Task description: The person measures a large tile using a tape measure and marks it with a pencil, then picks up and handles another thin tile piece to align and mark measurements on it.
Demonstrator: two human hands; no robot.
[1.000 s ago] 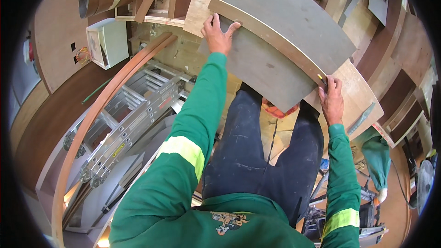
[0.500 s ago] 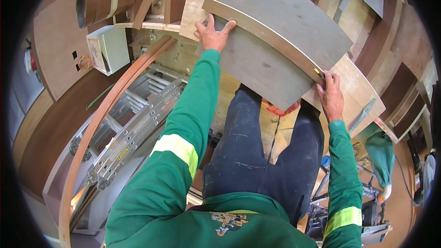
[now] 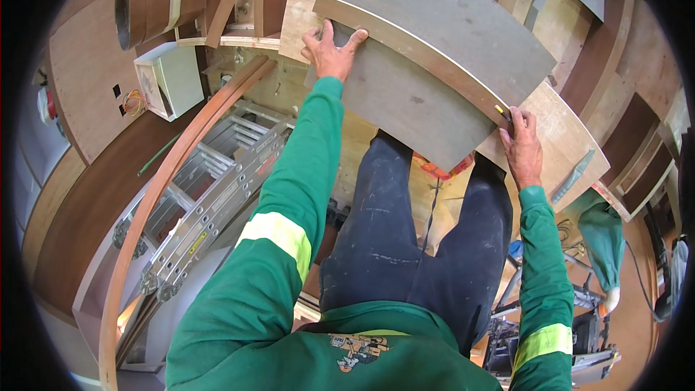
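Note:
A long curved wooden strip stands on edge across a grey-faced panel, which tapers toward me. My left hand is by the strip's left end, thumb and forefinger spread apart, their tips against its near side. At the right end, my right hand pinches a small pencil with a yellow end, its fingers close to the strip. Part of the pencil is hidden by the fingers. Beneath the panel lies a pale plywood board, showing on both sides.
An aluminium folding ladder lies at the left, with long curved wooden strips over it. A rolled brown sheet and a white box are at the far left. A teal bag hangs at the right.
The whole view has shifted very slightly. Both hands keep their places along the curved strip.

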